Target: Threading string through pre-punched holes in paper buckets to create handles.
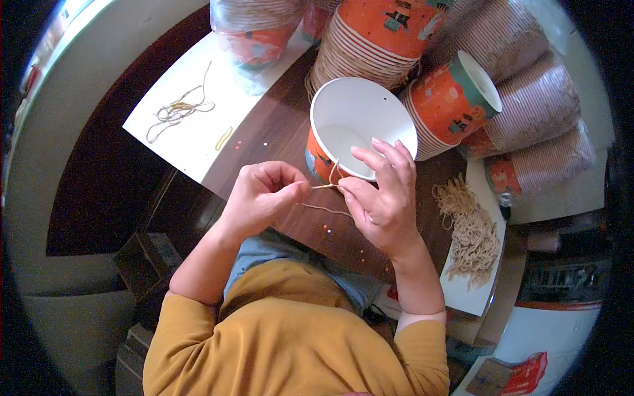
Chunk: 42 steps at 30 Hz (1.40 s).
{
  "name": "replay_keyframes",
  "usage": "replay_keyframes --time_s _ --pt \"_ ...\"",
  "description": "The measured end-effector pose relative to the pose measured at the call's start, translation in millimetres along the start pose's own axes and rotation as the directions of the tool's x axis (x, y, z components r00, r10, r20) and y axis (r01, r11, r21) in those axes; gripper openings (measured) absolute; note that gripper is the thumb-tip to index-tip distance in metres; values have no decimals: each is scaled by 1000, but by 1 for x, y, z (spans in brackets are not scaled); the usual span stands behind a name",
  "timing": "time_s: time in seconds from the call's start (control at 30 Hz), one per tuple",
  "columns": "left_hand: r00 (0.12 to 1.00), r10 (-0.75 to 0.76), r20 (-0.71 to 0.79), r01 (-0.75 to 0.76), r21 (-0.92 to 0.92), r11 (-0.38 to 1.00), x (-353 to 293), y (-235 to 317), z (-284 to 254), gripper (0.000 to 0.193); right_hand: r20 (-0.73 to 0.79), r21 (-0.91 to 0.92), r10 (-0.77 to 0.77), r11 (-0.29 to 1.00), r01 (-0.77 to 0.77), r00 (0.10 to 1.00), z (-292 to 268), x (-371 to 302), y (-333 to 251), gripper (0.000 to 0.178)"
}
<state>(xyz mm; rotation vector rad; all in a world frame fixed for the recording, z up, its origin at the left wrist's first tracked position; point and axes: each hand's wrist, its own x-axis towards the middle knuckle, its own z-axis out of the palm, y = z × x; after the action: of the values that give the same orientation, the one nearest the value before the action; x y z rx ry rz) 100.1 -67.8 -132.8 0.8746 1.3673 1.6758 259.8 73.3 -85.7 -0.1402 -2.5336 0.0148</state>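
A paper bucket (318,157), orange outside and white inside, stands on the brown table in front of me, its open mouth facing up. A small dark hole shows in its far inner wall. Just at the bucket's near rim, a thin beige cord (323,187) stretches between my hands, with a small loop or knot by the rim and a loose tail hanging below. My left hand (259,198) is closed, pinching one end between thumb and forefinger. Thumb and forefinger of my right hand (388,197) pinch the cord close to the bucket; the other fingers spread over its mouth.
Stacked orange buckets (389,30) stand behind, with another bucket (456,99) lying tilted beside them. Plastic-wrapped stacks (545,105) fill the right. A bundle of beige cords (472,237) lies on the right; loose cords (175,112) and a yellow loop (224,138) lie on white board at left.
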Motion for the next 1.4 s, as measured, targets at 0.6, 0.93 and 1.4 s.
replay_keyframes --time_s 0.6,0.93,1.4 --pt "960 221 171 -265 305 915 -43 56 5 10 -164 -6 -13 1000 12 986 24 14 -16 17" --pt "923 44 383 -160 275 948 -46 60 -1 10 113 356 -58 934 14 992 -19 -11 28 26" --pt "835 -90 543 -132 357 925 5 100 28 13 271 719 312 564 -407 910 -80 -17 -3 9"
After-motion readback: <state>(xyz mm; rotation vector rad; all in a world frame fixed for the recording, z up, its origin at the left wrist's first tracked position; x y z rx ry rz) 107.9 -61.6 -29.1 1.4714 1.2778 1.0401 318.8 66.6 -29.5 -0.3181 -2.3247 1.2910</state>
